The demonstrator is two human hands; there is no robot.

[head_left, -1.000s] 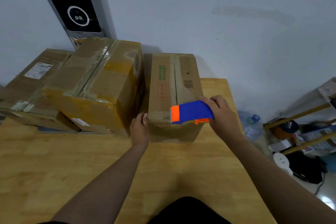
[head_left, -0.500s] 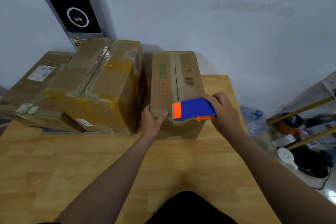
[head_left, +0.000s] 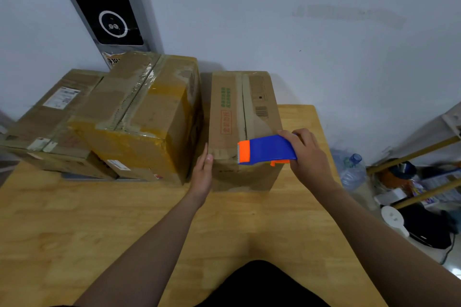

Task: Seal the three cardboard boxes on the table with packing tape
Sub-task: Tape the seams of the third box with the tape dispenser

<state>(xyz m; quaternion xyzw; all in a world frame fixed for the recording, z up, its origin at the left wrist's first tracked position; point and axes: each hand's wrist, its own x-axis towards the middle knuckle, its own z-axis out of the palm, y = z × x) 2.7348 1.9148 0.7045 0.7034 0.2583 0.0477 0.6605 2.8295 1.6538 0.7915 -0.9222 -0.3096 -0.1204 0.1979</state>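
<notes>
Near edge: bare table (head_left: 74, 219), both forearms reaching over it to the right box (head_left: 229, 97).

Change vs half a second ago: the left grip (head_left: 203, 172) has let go of the near-left top corner, thumb no longer hooked over the top. It's now flat, fingers straight, lying along the box's left side at the near corner. It holds nothing and just braces the box, at most.

The right grip (head_left: 308, 154) is wrapped round the rear of the blue tape dispenser (head_left: 267, 149) and has barely moved. The orange nose points left and sits at the box's near top edge, right at the end of the centre seam (head_left: 243, 107).

My read: the box is steadied and the dispenser is at the start point, so a run along the seam toward the wall looks like the next step. There's a pale triangular sheen on the top just behind the dispenser. It could be tape or just glare, can't tell.

The right box sits on the table directly under the right grip, touching the left grip.

Further back and left: the middle box (head_left: 139, 112) has glossy tape over its seam and looks done. The left box (head_left: 57, 107) is lower and its seal state is unclear. Both are well clear of either grip.

Far: black panel (head_left: 99, 0) on the wall. A water bottle (head_left: 351, 169) stands off the table to the right.
</notes>
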